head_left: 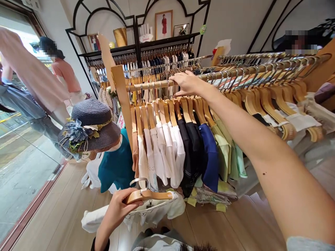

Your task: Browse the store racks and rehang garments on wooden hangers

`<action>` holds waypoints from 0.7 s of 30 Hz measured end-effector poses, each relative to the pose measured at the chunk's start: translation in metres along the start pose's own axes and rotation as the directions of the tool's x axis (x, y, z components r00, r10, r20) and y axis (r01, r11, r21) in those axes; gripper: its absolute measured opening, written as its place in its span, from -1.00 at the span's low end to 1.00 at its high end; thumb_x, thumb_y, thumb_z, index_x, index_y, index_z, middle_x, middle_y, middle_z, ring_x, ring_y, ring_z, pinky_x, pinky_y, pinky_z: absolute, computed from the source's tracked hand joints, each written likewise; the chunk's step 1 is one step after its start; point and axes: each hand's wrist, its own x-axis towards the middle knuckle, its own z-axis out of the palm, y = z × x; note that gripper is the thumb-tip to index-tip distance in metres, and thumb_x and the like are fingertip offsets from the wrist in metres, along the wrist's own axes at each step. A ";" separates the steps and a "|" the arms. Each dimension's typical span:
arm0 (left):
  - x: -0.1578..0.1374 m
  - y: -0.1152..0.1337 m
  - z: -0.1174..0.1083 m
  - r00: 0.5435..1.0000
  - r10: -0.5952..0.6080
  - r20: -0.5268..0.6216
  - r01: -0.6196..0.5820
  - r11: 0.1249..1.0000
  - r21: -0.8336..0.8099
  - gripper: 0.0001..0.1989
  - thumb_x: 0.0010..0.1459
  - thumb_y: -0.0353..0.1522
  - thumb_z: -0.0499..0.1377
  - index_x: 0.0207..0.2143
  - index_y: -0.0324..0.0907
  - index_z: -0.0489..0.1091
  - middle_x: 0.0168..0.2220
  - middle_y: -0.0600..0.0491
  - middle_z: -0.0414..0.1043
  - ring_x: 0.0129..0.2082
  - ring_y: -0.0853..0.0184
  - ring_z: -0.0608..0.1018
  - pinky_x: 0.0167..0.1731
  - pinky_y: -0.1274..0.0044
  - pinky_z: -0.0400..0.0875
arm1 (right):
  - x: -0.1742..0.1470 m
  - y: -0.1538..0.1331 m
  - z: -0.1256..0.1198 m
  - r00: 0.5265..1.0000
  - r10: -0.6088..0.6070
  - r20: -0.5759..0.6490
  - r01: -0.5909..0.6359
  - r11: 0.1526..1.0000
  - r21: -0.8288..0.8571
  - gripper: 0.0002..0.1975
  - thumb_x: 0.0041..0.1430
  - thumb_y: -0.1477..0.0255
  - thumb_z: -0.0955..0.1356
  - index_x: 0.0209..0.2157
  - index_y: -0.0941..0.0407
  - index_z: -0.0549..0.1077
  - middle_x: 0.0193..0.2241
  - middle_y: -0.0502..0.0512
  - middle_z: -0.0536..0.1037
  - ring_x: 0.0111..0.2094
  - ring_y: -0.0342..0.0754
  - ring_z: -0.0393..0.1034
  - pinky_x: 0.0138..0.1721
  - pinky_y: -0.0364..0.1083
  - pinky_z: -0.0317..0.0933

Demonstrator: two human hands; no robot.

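Observation:
Low in front of me, my left hand [121, 205] grips a wooden hanger [154, 196] with its metal hook pointing up. A white garment [172, 207] with dark trim along its neckline hangs from it. My right hand [188, 83] reaches up to the wooden clothes rail [154, 84], fingers over the top and thumb below, closed around hanger hooks there. Under the rail hang white tops [167, 153], black tops [192, 146], a navy top [208, 153] and green tops [222, 150], all on wooden hangers.
A mannequin in a teal top [115, 164] and a dark blue straw hat [90, 118] stands left of the rack. Folded packs [213, 197] lie beneath it. A person in a coral top [67, 78] is by the window. Shelves [110, 50] line the back wall.

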 end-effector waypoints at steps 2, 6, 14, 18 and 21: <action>0.000 0.003 0.005 0.999 -0.014 -0.029 0.014 1.000 -0.007 -0.75 0.15 -0.20 0.35 -0.26 -0.19 0.64 -0.39 0.04 0.59 -0.42 0.30 0.53 -0.36 0.61 0.40 | -0.001 0.001 -0.001 1.000 -0.012 0.025 0.012 1.000 0.008 -0.05 0.00 0.48 0.62 0.34 0.34 0.19 0.33 0.48 0.25 0.36 0.19 0.06 0.38 0.33 -0.21; -0.001 0.007 0.015 0.998 -0.022 -0.053 0.021 1.000 -0.023 -0.76 0.16 -0.20 0.34 -0.26 -0.20 0.64 -0.38 0.01 0.60 -0.40 0.29 0.54 -0.36 0.60 0.42 | 0.001 -0.009 -0.013 0.999 -0.006 0.050 0.001 0.995 0.100 0.14 0.01 0.32 0.63 0.44 0.28 0.00 0.43 0.46 0.02 0.45 0.28 -0.21 0.38 0.43 -0.38; -0.002 0.016 0.022 0.997 -0.016 -0.075 0.014 1.000 -0.027 -0.77 0.14 -0.21 0.36 -0.29 -0.20 0.63 -0.38 0.03 0.59 -0.41 0.31 0.53 -0.37 0.60 0.39 | 0.030 -0.042 -0.024 0.994 -0.095 0.054 0.085 0.984 0.157 -0.33 0.17 0.27 0.56 0.20 0.28 0.39 0.13 0.29 0.48 0.18 0.14 0.30 0.40 0.34 -0.27; -0.001 0.019 0.024 0.994 -0.042 -0.103 0.037 0.998 -0.048 -0.75 0.11 -0.19 0.37 -0.29 -0.21 0.63 -0.37 0.01 0.61 -0.38 0.27 0.57 -0.32 0.57 0.45 | 0.037 -0.046 -0.016 0.996 -0.082 0.032 0.074 0.977 0.198 -0.37 0.15 0.25 0.57 0.15 0.26 0.43 -0.06 0.14 0.56 -0.03 0.03 0.40 0.35 0.21 -0.08; 0.001 0.020 0.025 0.991 -0.057 -0.121 0.052 0.998 -0.043 -0.74 0.08 -0.19 0.39 -0.28 -0.20 0.64 -0.35 0.00 0.62 -0.35 0.25 0.59 -0.29 0.55 0.47 | 0.037 -0.043 -0.015 0.996 -0.087 0.036 0.076 0.967 0.242 -0.28 0.19 0.28 0.55 0.27 0.26 0.33 0.11 0.21 0.50 0.11 0.07 0.34 0.39 0.25 -0.23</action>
